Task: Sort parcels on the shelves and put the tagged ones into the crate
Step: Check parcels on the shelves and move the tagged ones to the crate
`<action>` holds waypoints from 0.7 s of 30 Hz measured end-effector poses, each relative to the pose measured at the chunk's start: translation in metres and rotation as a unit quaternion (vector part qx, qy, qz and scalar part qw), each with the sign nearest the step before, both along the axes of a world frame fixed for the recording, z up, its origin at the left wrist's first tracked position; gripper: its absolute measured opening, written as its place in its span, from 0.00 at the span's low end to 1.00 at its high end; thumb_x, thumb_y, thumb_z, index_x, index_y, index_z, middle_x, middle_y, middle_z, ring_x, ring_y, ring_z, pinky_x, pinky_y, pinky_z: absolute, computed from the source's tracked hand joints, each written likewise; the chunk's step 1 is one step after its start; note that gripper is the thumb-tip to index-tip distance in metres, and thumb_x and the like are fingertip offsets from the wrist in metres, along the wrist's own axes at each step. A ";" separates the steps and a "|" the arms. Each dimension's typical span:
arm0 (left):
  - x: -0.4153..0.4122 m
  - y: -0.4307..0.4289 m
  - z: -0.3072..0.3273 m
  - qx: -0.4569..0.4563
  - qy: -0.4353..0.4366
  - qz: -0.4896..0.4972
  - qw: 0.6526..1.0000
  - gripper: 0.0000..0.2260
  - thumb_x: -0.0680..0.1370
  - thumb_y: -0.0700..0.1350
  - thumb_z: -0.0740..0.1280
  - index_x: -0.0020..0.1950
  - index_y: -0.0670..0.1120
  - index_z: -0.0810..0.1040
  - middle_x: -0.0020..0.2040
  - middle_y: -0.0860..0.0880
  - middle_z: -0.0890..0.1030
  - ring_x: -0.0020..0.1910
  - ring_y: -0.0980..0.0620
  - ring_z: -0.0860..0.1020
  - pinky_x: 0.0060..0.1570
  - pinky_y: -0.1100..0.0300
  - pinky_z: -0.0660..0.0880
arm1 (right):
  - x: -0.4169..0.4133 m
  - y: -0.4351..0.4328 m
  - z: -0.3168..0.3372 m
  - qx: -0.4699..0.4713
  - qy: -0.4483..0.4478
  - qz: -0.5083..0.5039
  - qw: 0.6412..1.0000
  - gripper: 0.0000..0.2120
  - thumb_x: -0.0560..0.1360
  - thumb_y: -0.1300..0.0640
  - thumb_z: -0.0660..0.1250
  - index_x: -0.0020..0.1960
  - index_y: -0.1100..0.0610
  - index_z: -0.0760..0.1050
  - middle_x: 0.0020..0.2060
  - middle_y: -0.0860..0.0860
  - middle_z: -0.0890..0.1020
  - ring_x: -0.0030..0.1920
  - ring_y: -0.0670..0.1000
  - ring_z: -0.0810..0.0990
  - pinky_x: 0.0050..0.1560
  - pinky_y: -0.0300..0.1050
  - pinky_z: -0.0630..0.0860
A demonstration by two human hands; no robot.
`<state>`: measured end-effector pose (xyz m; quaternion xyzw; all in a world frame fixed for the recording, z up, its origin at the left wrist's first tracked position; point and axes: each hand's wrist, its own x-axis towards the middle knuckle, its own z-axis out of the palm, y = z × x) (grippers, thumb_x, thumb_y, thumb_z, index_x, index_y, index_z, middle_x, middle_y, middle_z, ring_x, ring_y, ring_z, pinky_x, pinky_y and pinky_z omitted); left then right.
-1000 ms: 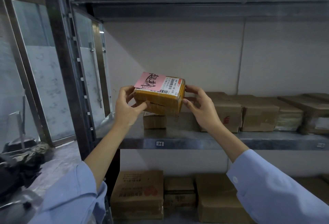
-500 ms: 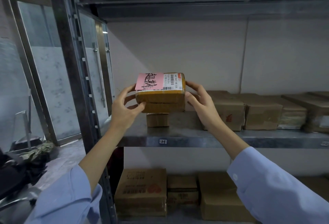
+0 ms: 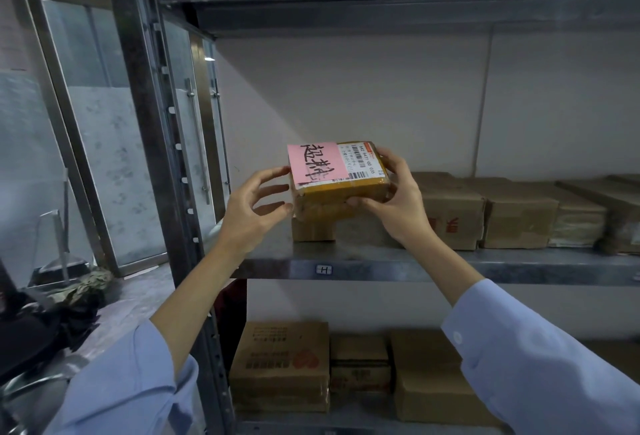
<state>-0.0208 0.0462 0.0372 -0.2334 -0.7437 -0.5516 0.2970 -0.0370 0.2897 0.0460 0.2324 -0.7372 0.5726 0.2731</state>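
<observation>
Since 0.5 s ago: left grip [image 3: 252, 213] loosened. Fingers now spread, tips just at left edge of parcel [image 3: 341, 192], no longer clasping. Parcel tipped, top face toward camera.
Right grip [image 3: 398, 202] wrapped round parcel's right end, thumb beneath, fingers over top; seemingly bears load alone.
Parcel over shelf [image 3: 381, 266], just above small box [image 3: 313, 230]; contact unclear.
Pink tag [image 3: 313, 163] on top: judged crate-bound. Crate not in view.
</observation>
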 end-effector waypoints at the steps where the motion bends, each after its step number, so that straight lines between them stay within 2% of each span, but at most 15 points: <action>1: 0.000 -0.001 0.000 0.004 -0.001 -0.005 1.000 0.23 0.73 0.39 0.74 0.65 0.52 0.73 0.64 0.56 0.78 0.61 0.55 0.78 0.57 0.58 0.79 | 0.000 0.002 0.000 0.006 -0.003 0.003 1.000 0.42 0.65 0.63 0.80 0.74 0.50 0.64 0.66 0.46 0.74 0.67 0.43 0.72 0.65 0.49 0.76; 3: -0.001 -0.004 0.002 0.002 -0.010 -0.003 1.000 0.25 0.73 0.40 0.75 0.67 0.51 0.72 0.65 0.56 0.77 0.62 0.55 0.77 0.57 0.56 0.79 | -0.001 0.006 -0.001 0.019 -0.008 0.018 1.000 0.43 0.65 0.63 0.80 0.74 0.51 0.64 0.66 0.46 0.75 0.68 0.45 0.72 0.66 0.53 0.75; 6: -0.003 -0.009 0.007 -0.027 -0.048 -0.015 0.998 0.33 0.68 0.47 0.77 0.70 0.54 0.68 0.69 0.57 0.73 0.67 0.56 0.73 0.61 0.57 0.76 | 0.001 0.012 0.001 0.032 -0.011 0.033 0.999 0.43 0.64 0.62 0.81 0.74 0.50 0.65 0.66 0.47 0.75 0.68 0.47 0.73 0.66 0.54 0.75; 9: -0.003 -0.014 0.013 -0.068 -0.095 -0.062 0.991 0.42 0.64 0.50 0.77 0.75 0.57 0.61 0.73 0.57 0.69 0.72 0.57 0.68 0.66 0.55 0.71 | 0.007 0.015 0.005 0.049 -0.009 0.044 0.998 0.42 0.62 0.56 0.79 0.73 0.49 0.65 0.64 0.43 0.76 0.66 0.43 0.75 0.61 0.44 0.77; 11: -0.004 -0.015 0.013 -0.097 -0.105 -0.073 0.987 0.45 0.64 0.49 0.77 0.77 0.57 0.60 0.72 0.56 0.71 0.72 0.55 0.68 0.68 0.52 0.70 | 0.011 0.014 0.008 0.060 -0.003 0.049 0.997 0.42 0.63 0.56 0.78 0.73 0.52 0.64 0.63 0.42 0.75 0.64 0.39 0.75 0.58 0.36 0.76; 14: -0.005 -0.015 0.010 -0.107 -0.105 -0.085 0.985 0.42 0.64 0.46 0.79 0.75 0.57 0.64 0.69 0.56 0.75 0.68 0.52 0.73 0.66 0.48 0.73 | 0.012 0.014 0.010 0.071 0.003 0.045 0.996 0.40 0.63 0.57 0.77 0.72 0.54 0.65 0.61 0.41 0.76 0.62 0.36 0.76 0.60 0.36 0.75; 18: -0.006 -0.015 0.007 -0.102 -0.093 -0.094 0.986 0.37 0.63 0.47 0.80 0.70 0.55 0.70 0.63 0.58 0.79 0.63 0.56 0.77 0.62 0.53 0.76 | 0.007 0.012 0.008 0.071 0.001 0.028 0.997 0.37 0.66 0.61 0.78 0.71 0.56 0.67 0.59 0.41 0.76 0.60 0.34 0.75 0.61 0.33 0.74; 21: -0.006 -0.014 0.005 -0.072 -0.090 -0.106 0.988 0.34 0.64 0.45 0.81 0.65 0.58 0.71 0.61 0.59 0.79 0.62 0.56 0.77 0.59 0.59 0.77 | 0.004 0.008 0.008 0.053 0.006 0.012 0.999 0.37 0.63 0.54 0.78 0.69 0.51 0.68 0.61 0.45 0.77 0.65 0.43 0.75 0.67 0.45 0.74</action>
